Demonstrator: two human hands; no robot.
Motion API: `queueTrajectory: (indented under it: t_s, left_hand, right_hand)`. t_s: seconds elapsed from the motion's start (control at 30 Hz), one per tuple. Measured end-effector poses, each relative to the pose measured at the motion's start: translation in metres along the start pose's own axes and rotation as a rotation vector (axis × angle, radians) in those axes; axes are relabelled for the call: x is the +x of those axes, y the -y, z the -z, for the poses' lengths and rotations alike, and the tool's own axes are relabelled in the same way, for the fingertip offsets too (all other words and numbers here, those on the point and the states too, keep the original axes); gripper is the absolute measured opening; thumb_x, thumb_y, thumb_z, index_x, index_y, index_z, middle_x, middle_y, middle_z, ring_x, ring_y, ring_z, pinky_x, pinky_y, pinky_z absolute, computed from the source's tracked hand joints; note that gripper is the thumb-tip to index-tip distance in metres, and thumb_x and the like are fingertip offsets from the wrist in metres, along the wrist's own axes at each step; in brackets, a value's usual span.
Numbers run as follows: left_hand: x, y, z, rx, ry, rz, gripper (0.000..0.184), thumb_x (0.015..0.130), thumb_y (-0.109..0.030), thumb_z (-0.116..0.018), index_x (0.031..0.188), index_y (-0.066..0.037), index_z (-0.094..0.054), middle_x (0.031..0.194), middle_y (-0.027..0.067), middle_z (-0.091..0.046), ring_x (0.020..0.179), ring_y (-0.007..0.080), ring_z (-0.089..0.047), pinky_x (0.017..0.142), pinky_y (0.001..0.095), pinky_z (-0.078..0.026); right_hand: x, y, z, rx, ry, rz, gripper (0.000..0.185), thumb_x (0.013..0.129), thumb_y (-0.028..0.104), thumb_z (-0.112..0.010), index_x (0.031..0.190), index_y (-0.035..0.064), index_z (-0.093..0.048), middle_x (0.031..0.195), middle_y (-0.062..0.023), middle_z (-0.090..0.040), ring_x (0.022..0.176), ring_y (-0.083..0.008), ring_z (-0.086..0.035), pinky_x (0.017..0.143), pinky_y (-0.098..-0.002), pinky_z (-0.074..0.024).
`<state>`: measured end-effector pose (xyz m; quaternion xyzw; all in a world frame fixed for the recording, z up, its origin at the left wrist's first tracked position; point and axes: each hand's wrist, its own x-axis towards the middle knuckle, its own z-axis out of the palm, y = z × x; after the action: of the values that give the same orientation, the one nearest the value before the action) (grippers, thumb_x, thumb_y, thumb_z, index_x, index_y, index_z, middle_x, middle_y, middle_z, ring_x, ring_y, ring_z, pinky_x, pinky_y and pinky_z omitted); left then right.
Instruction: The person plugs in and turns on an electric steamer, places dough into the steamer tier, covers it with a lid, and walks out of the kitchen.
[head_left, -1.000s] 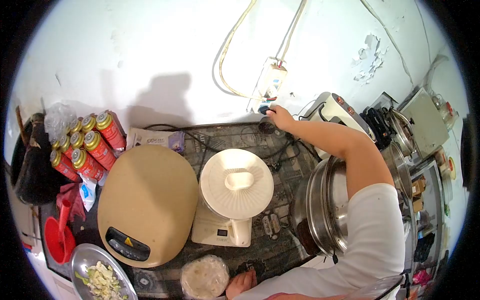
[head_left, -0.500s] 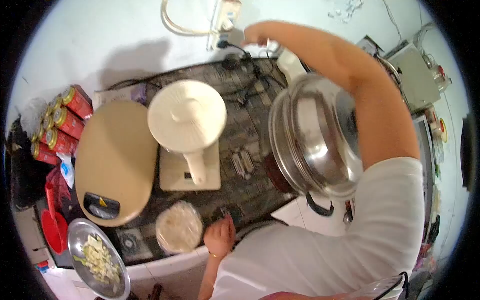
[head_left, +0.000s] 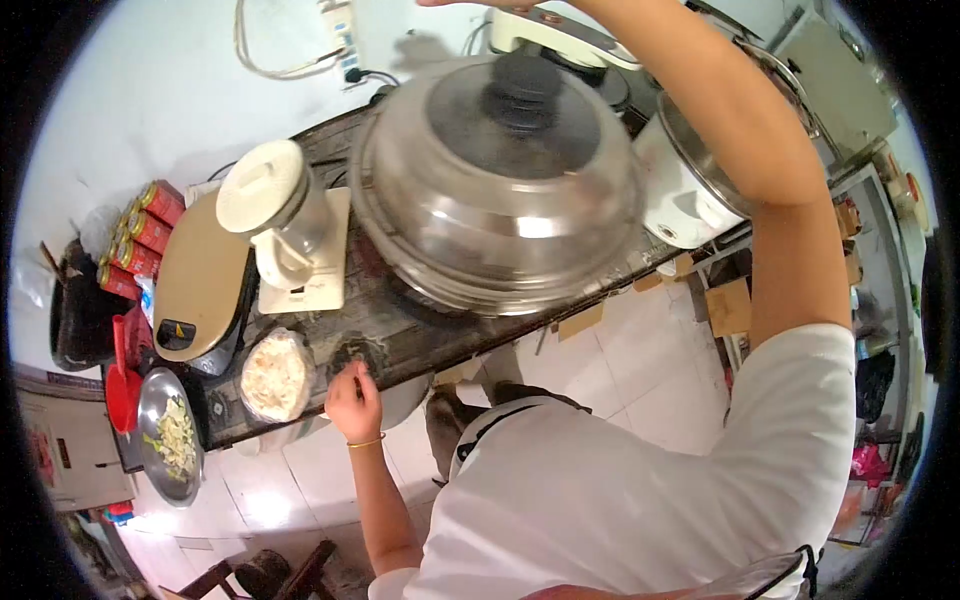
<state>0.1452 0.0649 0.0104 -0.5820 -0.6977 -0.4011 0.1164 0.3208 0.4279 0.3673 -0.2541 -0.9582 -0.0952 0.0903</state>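
Observation:
My left hand (head_left: 355, 402) is curled in a loose fist at the table's front edge, with nothing visible in it. Beside it lies a clear bag of pale, flat food (head_left: 277, 376). My right arm reaches up across the view; only a sliver of my right hand (head_left: 455, 2) shows at the top edge, its fingers cut off. Below that hand stands a large steel steamer pot (head_left: 510, 215) with a domed lid and black knob. Behind the pot is a cream-coloured appliance (head_left: 560, 38) with a long handle, partly hidden.
At left are a lidded jug (head_left: 285, 225) on a white scale (head_left: 325, 285), a tan electric griddle (head_left: 200, 280), red cans (head_left: 150, 232), a red scoop (head_left: 124, 395) and a steel bowl of chopped vegetables (head_left: 165, 470). A white cooker (head_left: 675, 195) stands right; a wall socket (head_left: 340, 30) is above.
The view has shifted right and back, so the steamer pot is now central and the white cooker shows. My right hand, earlier near the socket, is now mostly out of frame. My left hand stays curled.

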Motion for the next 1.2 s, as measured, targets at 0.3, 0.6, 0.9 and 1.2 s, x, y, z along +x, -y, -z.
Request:
queueTrajectory:
  t_s: [0.3,0.6,0.9,1.2]
  left_hand:
    - [-0.053,-0.134,-0.023,0.004,0.039,0.161,0.009,0.081,-0.010,-0.062,0.079,-0.002,-0.063,0.072,0.0109,-0.064,0.061,0.0264,-0.060,0.056,0.0336,-0.048]
    - [-0.124,-0.182,-0.008,-0.106,0.042,0.489,0.015,0.082,-0.020,-0.060,0.085,-0.006,-0.067,0.077,0.0102,-0.065,0.062,0.0239,-0.063,0.056,0.0338,-0.050]
    - [-0.208,-0.212,0.021,-0.003,-0.004,0.587,0.015,0.084,-0.019,-0.057,0.087,-0.008,-0.066,0.082,0.0099,-0.066,0.071,0.0266,-0.062,0.065,0.0356,-0.051]
    - [-0.324,-0.242,0.075,-0.078,-0.202,1.148,0.015,0.085,-0.019,-0.055,0.089,-0.008,-0.065,0.078,0.0072,-0.066,0.069,0.0232,-0.063,0.063,0.0332,-0.050]
  right_hand:
    - [-0.120,0.006,-0.003,0.488,0.003,0.144,0.053,0.087,0.044,-0.054,0.119,0.0025,-0.053,0.115,-0.0166,-0.057,0.109,-0.0253,-0.053,0.095,-0.0350,-0.0385]
    - [-0.129,0.023,-0.019,0.445,-0.211,0.255,0.053,0.076,0.038,-0.065,0.112,0.0006,-0.055,0.109,-0.0190,-0.055,0.103,-0.0314,-0.052,0.090,-0.0380,-0.0410]
    - [-0.105,0.015,-0.031,0.581,-0.228,0.163,0.050,0.076,0.017,-0.065,0.119,-0.0007,-0.046,0.105,-0.0179,-0.056,0.095,-0.0265,-0.055,0.086,-0.0335,-0.0423]
    - [-0.069,0.120,0.036,0.450,-0.422,0.411,0.048,0.086,0.011,-0.058,0.130,0.0060,-0.041,0.116,-0.0156,-0.053,0.107,-0.0240,-0.052,0.092,-0.0333,-0.0408]
